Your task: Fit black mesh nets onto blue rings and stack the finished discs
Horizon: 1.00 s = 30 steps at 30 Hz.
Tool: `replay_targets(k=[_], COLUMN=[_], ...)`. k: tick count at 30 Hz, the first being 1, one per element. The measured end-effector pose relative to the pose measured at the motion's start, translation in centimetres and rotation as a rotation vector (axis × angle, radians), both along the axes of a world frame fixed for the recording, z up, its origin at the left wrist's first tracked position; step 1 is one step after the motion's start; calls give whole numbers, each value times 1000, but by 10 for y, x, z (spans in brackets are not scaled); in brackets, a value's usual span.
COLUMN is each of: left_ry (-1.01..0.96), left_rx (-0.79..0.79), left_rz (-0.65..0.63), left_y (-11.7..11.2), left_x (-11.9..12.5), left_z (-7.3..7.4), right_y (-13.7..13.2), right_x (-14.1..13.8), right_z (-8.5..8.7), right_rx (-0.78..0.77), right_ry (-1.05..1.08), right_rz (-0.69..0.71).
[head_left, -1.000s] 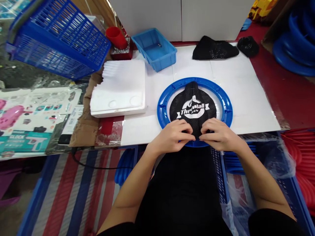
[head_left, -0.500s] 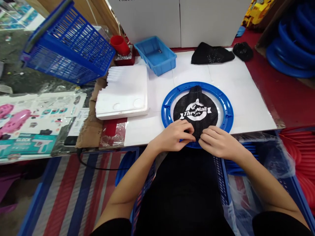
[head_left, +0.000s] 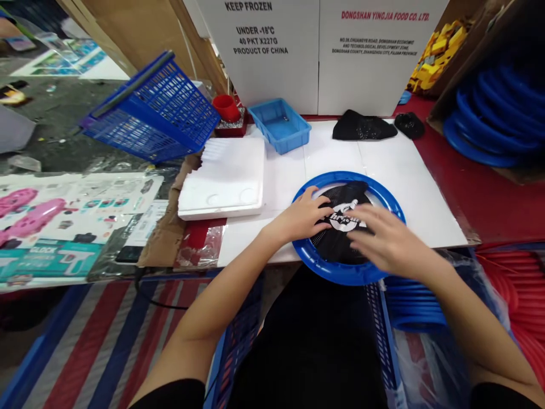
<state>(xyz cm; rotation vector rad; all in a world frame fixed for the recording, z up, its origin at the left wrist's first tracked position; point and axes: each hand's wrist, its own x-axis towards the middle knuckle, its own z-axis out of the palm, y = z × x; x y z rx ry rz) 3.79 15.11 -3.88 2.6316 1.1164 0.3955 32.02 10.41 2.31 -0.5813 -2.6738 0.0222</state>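
A blue plastic ring (head_left: 387,193) lies at the front edge of the white work surface, its near rim jutting past the edge. Inside it is a black mesh disc (head_left: 334,244) with a white printed logo, partly covered by my hands. My left hand (head_left: 303,216) rests on the ring's left side and the mesh, fingers spread and open. Over the right part of the mesh is my right hand (head_left: 385,238), blurred by motion, its fingers stretched out and apart. Whether the right fingers touch the mesh I cannot tell.
Behind the ring sit a light blue tray (head_left: 283,133) and folded black mesh pieces (head_left: 364,126). White foam (head_left: 225,182), a red cup (head_left: 226,108) and a tilted blue basket (head_left: 149,119) are left. Blue rings (head_left: 489,125) fill a box right; red rings (head_left: 515,295) lie below.
Both hands have left the mesh's near edge and opened. The left moved onto the ring's left side, the right up over the logo. The camera view has tilted upward.
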Motion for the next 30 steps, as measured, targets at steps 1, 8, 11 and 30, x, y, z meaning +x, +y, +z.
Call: replay_targets(k=[1, 8, 11, 30], left_ry=[-22, -294, -336, -180], left_rx=[-44, -214, -9, -88], left_rz=[-103, -159, 96, 227], left_y=[11, 69, 66, 45], left_x=[-4, -7, 0, 9], left_z=[3, 19, 15, 8], right_y=[19, 139, 158, 153], right_x=[6, 0, -18, -27], right_z=[2, -34, -51, -67], right_rx=[-36, -368, -413, -269], right_ry=[35, -109, -107, 58], right_rz=[-55, -50, -21, 14])
